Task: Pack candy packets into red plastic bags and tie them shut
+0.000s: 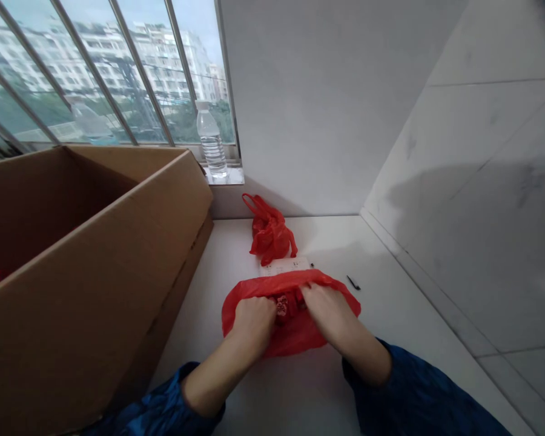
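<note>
A red plastic bag [295, 333] lies on the white counter [404, 315] in front of me. My left hand [253, 321] is closed on the bag's left side near its mouth. My right hand [324, 309] is closed on the bag's right side. Between the two hands the plastic bunches up around something small and red that I cannot make out. Both arms wear blue sleeves. Just behind the bag lies a flat white object [284, 265], partly covered by it.
A large open cardboard box [95, 266] fills the left side. A second, knotted red bag [269, 233] sits near the wall. A clear water bottle [211, 142] stands on the window sill. A small black item [353, 283] lies to the right.
</note>
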The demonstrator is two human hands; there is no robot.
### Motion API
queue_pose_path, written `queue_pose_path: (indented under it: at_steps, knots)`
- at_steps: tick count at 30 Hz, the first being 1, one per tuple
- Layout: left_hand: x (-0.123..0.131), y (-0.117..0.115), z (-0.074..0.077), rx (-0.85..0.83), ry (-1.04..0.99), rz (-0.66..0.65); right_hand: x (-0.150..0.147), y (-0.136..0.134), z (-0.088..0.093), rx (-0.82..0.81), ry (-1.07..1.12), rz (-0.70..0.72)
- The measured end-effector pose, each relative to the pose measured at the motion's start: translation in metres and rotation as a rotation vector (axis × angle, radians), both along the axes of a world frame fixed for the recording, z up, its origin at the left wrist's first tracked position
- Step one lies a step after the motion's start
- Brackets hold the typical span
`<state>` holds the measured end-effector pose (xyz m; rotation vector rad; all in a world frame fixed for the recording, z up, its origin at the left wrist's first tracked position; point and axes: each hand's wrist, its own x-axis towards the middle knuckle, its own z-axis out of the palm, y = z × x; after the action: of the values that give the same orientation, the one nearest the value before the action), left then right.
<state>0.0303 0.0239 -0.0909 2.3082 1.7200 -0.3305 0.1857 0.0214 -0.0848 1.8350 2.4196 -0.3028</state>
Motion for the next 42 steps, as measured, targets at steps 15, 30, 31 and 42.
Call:
queue_pose_path:
  at_steps: [15, 30, 31, 42]
  knots:
    - [0.006, 0.004, -0.004, 0.094, -0.043, -0.080, 0.010, 0.014, -0.017, 0.038, -0.031, -0.026]
    - [-0.015, 0.008, 0.008, 0.098, -0.119, -0.094, 0.021, 0.013, 0.011, 0.114, 0.227, 0.040]
    - [-0.016, 0.009, 0.010, 0.104, -0.148, -0.106, 0.023, 0.013, 0.013, 0.112, 0.308, 0.066]
    - [-0.024, 0.013, 0.033, 0.124, -0.791, -0.087, 0.031, 0.015, 0.012, -0.126, 0.892, 0.076]
